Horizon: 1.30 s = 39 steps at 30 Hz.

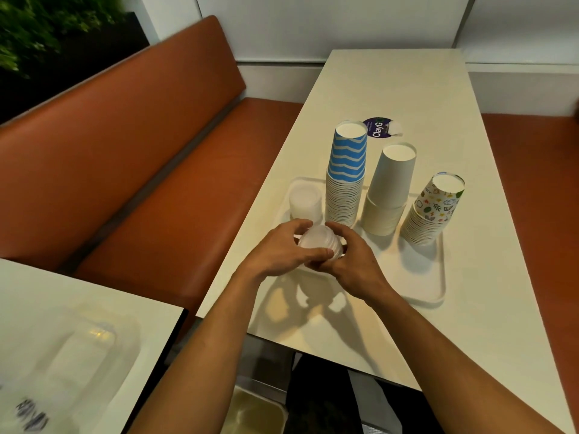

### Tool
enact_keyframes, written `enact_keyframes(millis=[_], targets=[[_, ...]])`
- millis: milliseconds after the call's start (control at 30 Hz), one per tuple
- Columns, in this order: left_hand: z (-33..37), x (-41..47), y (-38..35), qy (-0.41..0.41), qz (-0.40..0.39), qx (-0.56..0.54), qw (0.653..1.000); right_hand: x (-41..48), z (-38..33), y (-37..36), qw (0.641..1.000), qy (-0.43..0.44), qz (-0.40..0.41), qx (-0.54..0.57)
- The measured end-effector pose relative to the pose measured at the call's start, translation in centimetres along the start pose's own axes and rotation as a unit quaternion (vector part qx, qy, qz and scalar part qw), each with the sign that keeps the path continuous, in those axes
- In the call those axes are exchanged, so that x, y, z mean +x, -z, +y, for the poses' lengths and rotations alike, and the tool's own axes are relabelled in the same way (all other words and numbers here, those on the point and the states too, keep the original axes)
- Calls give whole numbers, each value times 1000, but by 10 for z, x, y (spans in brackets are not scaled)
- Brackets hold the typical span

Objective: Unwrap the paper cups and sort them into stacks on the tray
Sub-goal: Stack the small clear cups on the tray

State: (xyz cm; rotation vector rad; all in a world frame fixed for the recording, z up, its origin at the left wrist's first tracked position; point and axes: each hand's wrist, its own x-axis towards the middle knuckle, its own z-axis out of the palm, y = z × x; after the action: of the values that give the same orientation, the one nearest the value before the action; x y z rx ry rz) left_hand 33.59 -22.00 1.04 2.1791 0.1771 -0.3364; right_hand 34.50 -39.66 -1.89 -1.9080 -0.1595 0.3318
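Note:
A white tray lies on the cream table and carries three upside-down cup stacks: blue zigzag cups, plain white cups and doodle-print cups. A short stack of translucent lids stands at the tray's far left corner. Above the tray's near left part, my left hand and my right hand both grip a small stack of translucent lids, fingers curled round it from either side.
A round purple sticker with a torn white edge lies on the table beyond the cups. An orange bench runs along the left. A second table at lower left holds clear plastic packaging.

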Motion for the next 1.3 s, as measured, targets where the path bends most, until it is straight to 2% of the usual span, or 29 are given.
enact_keyframes(millis=[233,633,1100,1300], targets=[[0,3,3,2,20,36,999,1,-1,2,1000,-3,-29,5],[5,5,-2,-34,78,46,995,6,-2,5,1000,1,-20,24],[6,9,4,-28,111,0,993,7,0,5,1000,1,0,30],[11,24,20,-34,155,46,986,6,2,8,1000,-5,9,29]])
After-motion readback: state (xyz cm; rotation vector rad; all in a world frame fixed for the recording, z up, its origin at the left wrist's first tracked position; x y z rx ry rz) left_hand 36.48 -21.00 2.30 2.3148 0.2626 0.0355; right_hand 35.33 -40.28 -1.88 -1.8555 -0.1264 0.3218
